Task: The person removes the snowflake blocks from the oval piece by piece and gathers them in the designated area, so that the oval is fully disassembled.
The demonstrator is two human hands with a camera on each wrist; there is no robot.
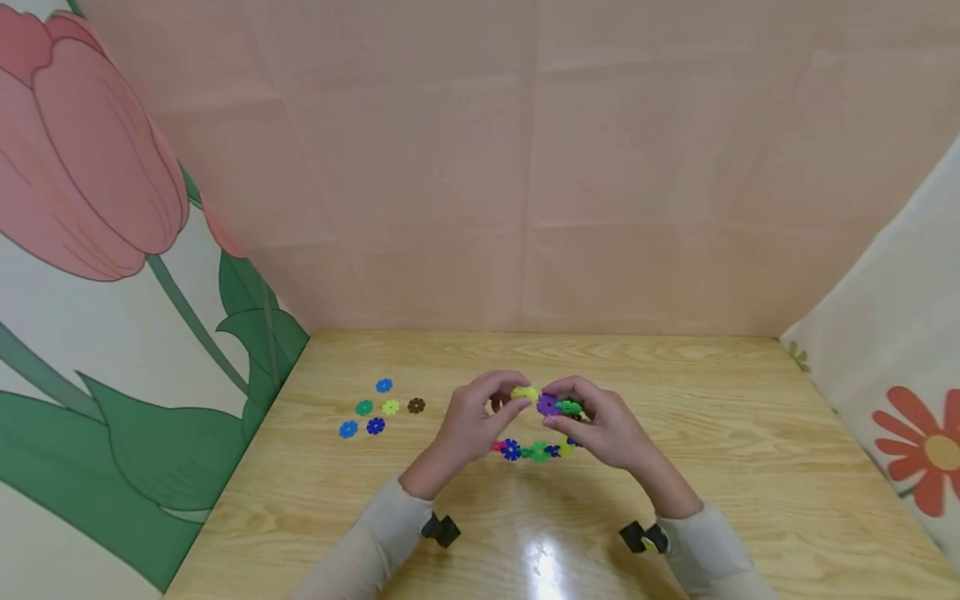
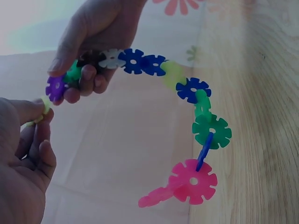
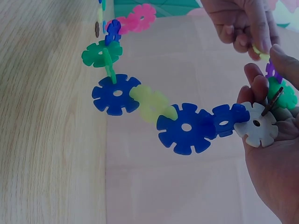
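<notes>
My left hand (image 1: pixel 474 419) pinches a yellow notched flower disc (image 1: pixel 524 392) between thumb and fingers. Close beside it, my right hand (image 1: pixel 611 429) grips the end of a chain of interlocked flower discs, with a purple disc (image 1: pixel 549 405) outermost and a green disc (image 1: pixel 569 407) behind it. From the right palm the chain curves away in the right wrist view through a white disc (image 3: pixel 256 125), blue discs and a pale yellow disc (image 3: pixel 152 103). Its far end is pink, with a large pink disc (image 2: pixel 204 179) in the left wrist view. The yellow disc is right at the purple one's edge.
Several loose discs lie on the wooden table (image 1: pixel 285 517) left of the hands, among them a brown disc (image 1: pixel 416 405) and a light blue disc (image 1: pixel 384 386). A pinkish cloth wall (image 1: pixel 525 208) rises at the back, with flower-printed panels at both sides.
</notes>
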